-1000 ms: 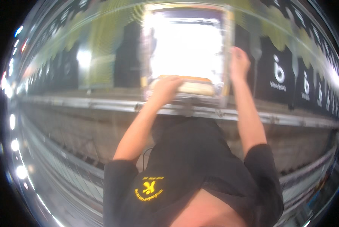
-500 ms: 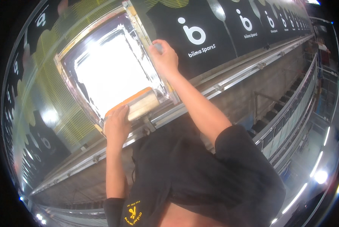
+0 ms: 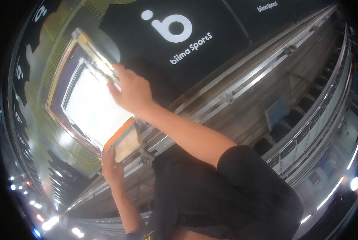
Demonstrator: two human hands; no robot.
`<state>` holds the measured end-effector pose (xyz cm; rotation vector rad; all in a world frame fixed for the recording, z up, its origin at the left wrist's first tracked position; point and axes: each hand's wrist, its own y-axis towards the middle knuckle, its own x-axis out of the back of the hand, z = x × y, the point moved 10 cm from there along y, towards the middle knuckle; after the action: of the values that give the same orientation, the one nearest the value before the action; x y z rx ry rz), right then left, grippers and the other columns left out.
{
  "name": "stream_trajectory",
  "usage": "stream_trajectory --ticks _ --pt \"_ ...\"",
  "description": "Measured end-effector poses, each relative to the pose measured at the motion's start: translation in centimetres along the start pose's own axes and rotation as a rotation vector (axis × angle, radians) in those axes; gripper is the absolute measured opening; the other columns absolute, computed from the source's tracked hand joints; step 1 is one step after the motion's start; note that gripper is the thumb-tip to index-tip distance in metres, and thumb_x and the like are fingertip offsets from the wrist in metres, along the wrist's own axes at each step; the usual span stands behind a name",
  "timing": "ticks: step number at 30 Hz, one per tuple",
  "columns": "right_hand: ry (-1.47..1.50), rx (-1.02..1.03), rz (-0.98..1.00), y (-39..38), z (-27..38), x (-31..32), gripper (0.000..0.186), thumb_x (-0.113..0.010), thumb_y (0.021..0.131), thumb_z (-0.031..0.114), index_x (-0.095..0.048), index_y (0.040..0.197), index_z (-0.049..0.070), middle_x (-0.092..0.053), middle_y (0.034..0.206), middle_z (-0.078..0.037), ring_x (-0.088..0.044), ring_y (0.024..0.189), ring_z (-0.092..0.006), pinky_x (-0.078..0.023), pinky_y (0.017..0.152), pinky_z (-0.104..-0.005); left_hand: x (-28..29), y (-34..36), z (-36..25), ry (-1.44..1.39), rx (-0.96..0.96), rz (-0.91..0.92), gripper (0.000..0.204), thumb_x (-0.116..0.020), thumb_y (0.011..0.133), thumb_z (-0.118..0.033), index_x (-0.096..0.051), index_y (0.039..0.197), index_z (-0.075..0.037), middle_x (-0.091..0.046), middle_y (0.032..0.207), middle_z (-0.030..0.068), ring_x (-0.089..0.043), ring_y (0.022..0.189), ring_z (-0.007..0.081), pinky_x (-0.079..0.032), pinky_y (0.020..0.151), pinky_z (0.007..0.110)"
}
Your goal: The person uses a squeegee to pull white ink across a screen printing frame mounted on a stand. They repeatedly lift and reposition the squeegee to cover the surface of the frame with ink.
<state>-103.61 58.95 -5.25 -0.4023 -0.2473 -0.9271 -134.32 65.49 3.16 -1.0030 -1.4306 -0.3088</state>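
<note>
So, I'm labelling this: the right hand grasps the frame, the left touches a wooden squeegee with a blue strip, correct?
Only the colour is wrong: the head view shows an orange strip. The right hand grasps the frame, the left hand touches the wooden squeegee.

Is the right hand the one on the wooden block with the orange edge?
No, the right hand grips the side of the frame, while the left hand is at the wooden block.

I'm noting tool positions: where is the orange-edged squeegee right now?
In the head view, the squeegee is left of centre, along the near side of the frame, with the left hand at its left end.
</note>
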Motion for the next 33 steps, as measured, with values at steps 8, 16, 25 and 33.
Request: stream_trajectory --ticks 8,16,25,33 --pt "0.119 0.029 0.003 0.1 0.0 0.8 0.057 -0.076 0.096 0.027 -0.053 0.144 0.004 -0.070 0.095 -0.018 -0.073 0.080 -0.0375 -0.058 0.069 -0.0487 -1.1 -0.9 0.9 0.116 -0.020 -0.093 0.053 -0.073 0.083 0.011 -0.075 0.133 -0.005 -0.075 0.138 0.0123 -0.068 0.133 0.0327 -0.054 0.112 0.044" --pt "0.088 0.009 0.007 0.3 -0.4 0.7 0.058 -0.075 0.096 0.029 -0.055 0.144 0.007 -0.072 0.102 -0.019 -0.074 0.088 -0.0394 -0.059 0.076 -0.0504 2.0 -0.8 -0.6 0.176 -0.165 -0.182 0.047 -0.075 0.082 0.011 -0.078 0.126 -0.004 -0.080 0.125 0.0124 -0.075 0.120 0.0333 -0.060 0.103 0.043" --pt "-0.091 0.080 -0.082 0.5 0.6 0.7 0.050 -0.078 0.096 0.040 -0.066 0.137 0.013 -0.078 0.087 -0.015 -0.077 0.077 -0.0361 -0.060 0.071 -0.0458 9.3 9.8 5.0 -0.027 -0.181 -0.321 0.045 -0.087 0.083 -0.011 -0.078 0.128 -0.014 -0.079 0.114 0.0122 -0.074 0.104 0.0363 -0.059 0.088 0.044" --pt "-0.185 -0.053 -0.038 0.0 1.1 0.1 0.056 -0.079 0.098 0.042 -0.067 0.142 0.010 -0.074 0.092 -0.011 -0.070 0.082 -0.0203 -0.057 0.081 -0.0374 12.5 23.8 10.6 -0.009 -0.135 -0.150 0.031 -0.080 0.095 -0.038 -0.082 0.115 -0.014 -0.080 0.095 0.0110 -0.076 0.092 0.0338 -0.060 0.079 0.045"
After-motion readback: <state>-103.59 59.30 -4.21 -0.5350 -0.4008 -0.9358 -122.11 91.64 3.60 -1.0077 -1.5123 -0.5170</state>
